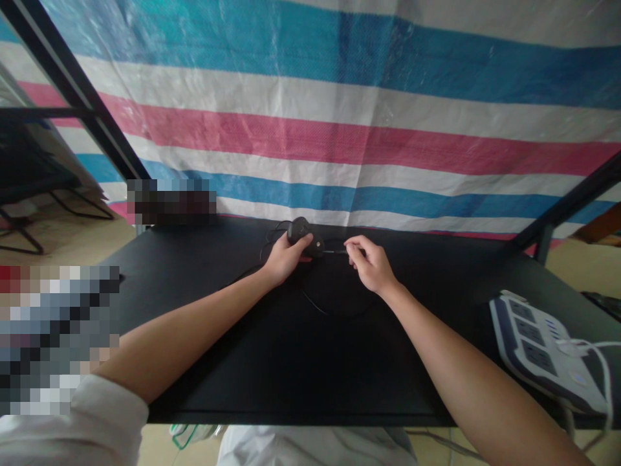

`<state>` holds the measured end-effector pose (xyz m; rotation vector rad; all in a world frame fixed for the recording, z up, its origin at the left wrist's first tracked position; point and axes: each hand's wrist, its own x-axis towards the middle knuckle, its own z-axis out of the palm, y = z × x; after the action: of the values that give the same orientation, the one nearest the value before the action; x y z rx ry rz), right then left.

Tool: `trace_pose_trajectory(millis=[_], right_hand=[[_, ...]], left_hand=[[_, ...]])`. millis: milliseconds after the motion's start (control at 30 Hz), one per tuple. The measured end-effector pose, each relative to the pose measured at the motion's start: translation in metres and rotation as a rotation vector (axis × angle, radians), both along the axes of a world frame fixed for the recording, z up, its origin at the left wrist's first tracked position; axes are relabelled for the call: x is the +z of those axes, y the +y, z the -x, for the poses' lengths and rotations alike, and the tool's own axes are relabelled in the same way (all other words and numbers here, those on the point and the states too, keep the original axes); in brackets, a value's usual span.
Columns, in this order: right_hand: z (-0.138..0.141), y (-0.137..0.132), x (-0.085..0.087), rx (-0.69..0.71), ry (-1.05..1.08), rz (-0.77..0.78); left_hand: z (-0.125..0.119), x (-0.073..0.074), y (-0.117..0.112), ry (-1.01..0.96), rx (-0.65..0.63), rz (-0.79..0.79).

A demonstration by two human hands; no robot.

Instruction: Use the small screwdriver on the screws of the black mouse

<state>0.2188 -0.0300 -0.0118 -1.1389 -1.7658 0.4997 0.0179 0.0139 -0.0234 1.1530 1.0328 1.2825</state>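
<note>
- Left hand (285, 257): fingers curled around a small black device (305, 234), gripping it at the far middle of the black table (272, 362).
- Right hand (369, 264): thumb and forefinger pinched on a thin black cable (334, 251) just beside the device; the cable end meets the device's right side.
- Cable slack: a loose loop lies on the table between the two forearms.
- White power strip (538, 346): at the table's right edge, well apart from both hands.
- Striped tarp (339, 129): hangs behind the table.
</note>
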Motion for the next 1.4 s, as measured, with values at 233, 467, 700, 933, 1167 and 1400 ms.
trace_pose_trajectory(millis=[233, 467, 700, 933, 1167, 1400], right_hand=[[-0.008, 0.007, 0.012, -0.036, 0.392, 0.109], [0.000, 0.017, 0.006, -0.021, 0.782, 0.236], [0.026, 0.010, -0.001, -0.168, 0.744, 0.379], [0.033, 0.000, 0.000, -0.040, 0.647, 0.339], [0.022, 0.008, -0.004, -0.110, 0.667, 0.318], [0.021, 0.008, -0.005, -0.118, 0.626, 0.291]], left_hand=[[0.000, 0.004, -0.002, -0.021, 0.008, -0.011], [-0.005, 0.011, -0.013, -0.024, -0.101, 0.017], [-0.009, 0.016, -0.025, -0.001, -0.197, 0.007], [-0.003, 0.023, -0.025, 0.256, -0.254, -0.170], [0.075, 0.055, 0.017, 1.132, 0.403, -0.476], [0.170, 0.046, 0.042, 1.359, 0.626, -0.041]])
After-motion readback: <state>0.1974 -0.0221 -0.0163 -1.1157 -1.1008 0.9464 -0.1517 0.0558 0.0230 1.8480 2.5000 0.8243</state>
